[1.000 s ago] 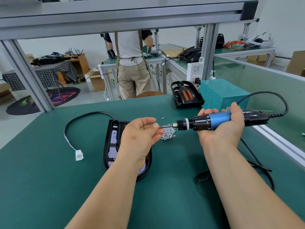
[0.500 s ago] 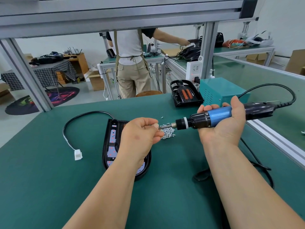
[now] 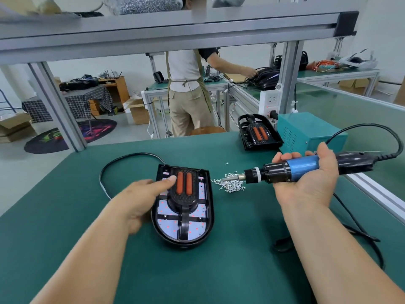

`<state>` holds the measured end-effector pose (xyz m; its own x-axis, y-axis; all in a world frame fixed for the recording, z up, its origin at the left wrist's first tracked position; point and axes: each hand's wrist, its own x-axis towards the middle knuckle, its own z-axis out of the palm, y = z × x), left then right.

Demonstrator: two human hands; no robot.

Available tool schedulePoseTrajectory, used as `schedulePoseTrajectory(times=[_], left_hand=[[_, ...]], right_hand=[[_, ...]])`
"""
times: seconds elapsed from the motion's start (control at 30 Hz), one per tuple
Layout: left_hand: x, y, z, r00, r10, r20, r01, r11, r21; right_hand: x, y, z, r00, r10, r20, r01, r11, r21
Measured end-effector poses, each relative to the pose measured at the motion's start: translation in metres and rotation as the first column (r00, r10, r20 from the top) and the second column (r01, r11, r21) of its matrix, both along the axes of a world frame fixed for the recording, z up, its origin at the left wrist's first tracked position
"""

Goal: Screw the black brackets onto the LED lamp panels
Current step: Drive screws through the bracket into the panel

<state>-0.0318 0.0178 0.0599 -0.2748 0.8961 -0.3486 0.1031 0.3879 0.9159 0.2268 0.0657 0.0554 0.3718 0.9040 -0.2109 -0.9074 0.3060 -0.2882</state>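
On the green surface [image 3: 219, 270] near the middle lies the lamp panel [image 3: 197, 227], face up, with the black bracket [image 3: 184, 194] seated over its upper half. The left grip [image 3: 142, 198] rests against the panel's left rim, its forearm reaching in from the lower left. Its thumb is stretched straight across onto the bracket's top left corner. The other fingers are blurred and tucked beneath, so I cannot tell whether they clasp the rim.

The right grip [image 3: 311, 183] is turned palm up and held above the surface, its fingers curled round the blue barrel of the electric screwdriver [image 3: 302, 165]. The tool lies level (cord trailing off to the right), and its bit points left over a small heap of screws [image 3: 231, 185] just beside the panel's upper right edge.
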Motion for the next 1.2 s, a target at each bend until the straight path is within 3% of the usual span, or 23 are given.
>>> schedulePoseTrajectory(times=[0.1, 0.2, 0.47, 0.73, 1.2], left_hand=[[0.005, 0.001, -0.010, 0.981, -0.068, 0.181, 0.070, 0.997, -0.008], [0.002, 0.002, -0.016, 0.965, -0.094, 0.244, 0.087, 0.995, 0.037], [0.002, -0.002, -0.018, 0.944, -0.250, 0.214, 0.246, 0.968, 0.044], [-0.002, 0.000, -0.023, 0.936, -0.281, 0.213, 0.265, 0.959, 0.099], [-0.002, 0.002, -0.028, 0.946, -0.252, 0.203, 0.236, 0.967, 0.097]], right_hand=[[-0.004, -0.004, 0.002, 0.999, 0.006, 0.035, -0.006, 1.000, -0.001], [-0.007, -0.009, 0.007, 0.997, 0.006, 0.073, -0.006, 1.000, 0.008], [-0.051, 0.003, 0.053, 0.962, -0.002, 0.273, -0.053, 0.980, 0.193], [-0.111, 0.027, 0.056, 0.831, -0.072, 0.552, -0.040, 0.981, 0.188], [-0.119, 0.032, 0.052, 0.804, -0.061, 0.592, -0.078, 0.976, 0.205]])
